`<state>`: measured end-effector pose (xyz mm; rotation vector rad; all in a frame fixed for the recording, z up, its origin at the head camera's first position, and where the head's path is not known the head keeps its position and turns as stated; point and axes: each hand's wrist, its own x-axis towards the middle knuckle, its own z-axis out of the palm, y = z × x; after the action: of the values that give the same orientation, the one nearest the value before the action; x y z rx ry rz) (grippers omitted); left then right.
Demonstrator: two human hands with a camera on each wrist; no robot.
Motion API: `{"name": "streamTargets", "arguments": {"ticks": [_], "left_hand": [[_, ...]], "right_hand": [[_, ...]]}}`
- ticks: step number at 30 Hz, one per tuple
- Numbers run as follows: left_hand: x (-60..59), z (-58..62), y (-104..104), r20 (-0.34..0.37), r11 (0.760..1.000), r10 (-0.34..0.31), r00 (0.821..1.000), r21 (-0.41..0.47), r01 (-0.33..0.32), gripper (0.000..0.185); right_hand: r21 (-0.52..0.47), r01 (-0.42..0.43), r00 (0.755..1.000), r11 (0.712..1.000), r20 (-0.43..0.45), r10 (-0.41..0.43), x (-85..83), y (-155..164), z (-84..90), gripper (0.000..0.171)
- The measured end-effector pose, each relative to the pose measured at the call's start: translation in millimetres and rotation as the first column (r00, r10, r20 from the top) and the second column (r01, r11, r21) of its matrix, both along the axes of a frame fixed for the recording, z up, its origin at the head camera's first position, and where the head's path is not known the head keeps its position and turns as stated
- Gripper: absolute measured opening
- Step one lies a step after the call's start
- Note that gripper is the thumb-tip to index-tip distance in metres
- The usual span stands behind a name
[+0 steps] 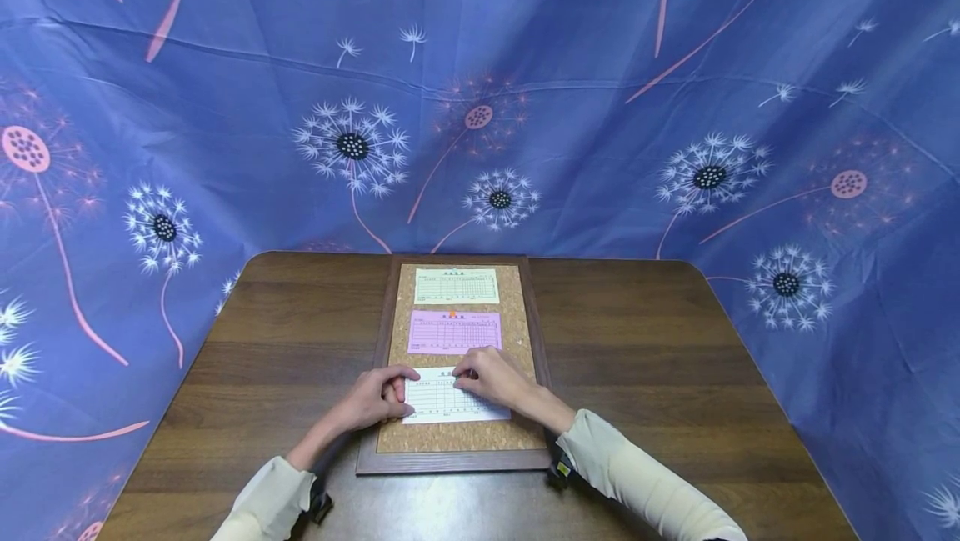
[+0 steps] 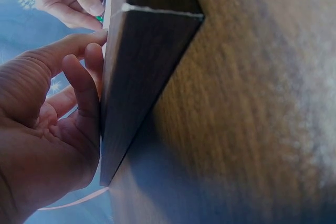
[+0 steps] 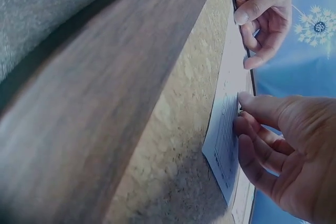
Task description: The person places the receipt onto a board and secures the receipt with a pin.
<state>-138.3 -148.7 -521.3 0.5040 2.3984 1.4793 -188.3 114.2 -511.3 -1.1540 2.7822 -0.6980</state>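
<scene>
A white printed form slip (image 1: 442, 402) lies low on a framed cork board (image 1: 480, 439). My left hand (image 1: 369, 398) rests at its left end, index finger by the upper corner and thumb by the lower one, spread apart. Over the slip's top edge, my right hand (image 1: 491, 376) pinches a small green push pin (image 2: 100, 19), of which only a bit shows in the left wrist view. The right wrist view shows the right thumb and fingers close together against the slip, with the pin hidden.
Above the white slip, a pink form slip (image 1: 454, 337) bears an orange pin (image 1: 452, 314). A pale green slip (image 1: 457, 287) is at the board's top. The board lies on a brown wooden table (image 1: 637, 341), and a blue dandelion-print cloth (image 1: 585, 149) hangs behind.
</scene>
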Motion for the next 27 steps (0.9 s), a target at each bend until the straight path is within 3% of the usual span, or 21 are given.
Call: {"name": "streamTargets", "arguments": {"ticks": [15,27], "left_hand": [[0.4,-2.0,1.3,-0.015,1.000,0.005,1.000,0.005,-0.005,0.043],[0.0,-1.4,1.1,0.014,1.000,0.010,1.000,0.004,-0.010,0.044]], "right_hand": [[-0.025,0.023,1.000,0.999,-0.013,-0.023,1.4,-3.0,0.3,0.004],[-0.054,0.008,1.000,0.998,-0.016,-0.009,4.0,2.1,1.5,0.006]]}}
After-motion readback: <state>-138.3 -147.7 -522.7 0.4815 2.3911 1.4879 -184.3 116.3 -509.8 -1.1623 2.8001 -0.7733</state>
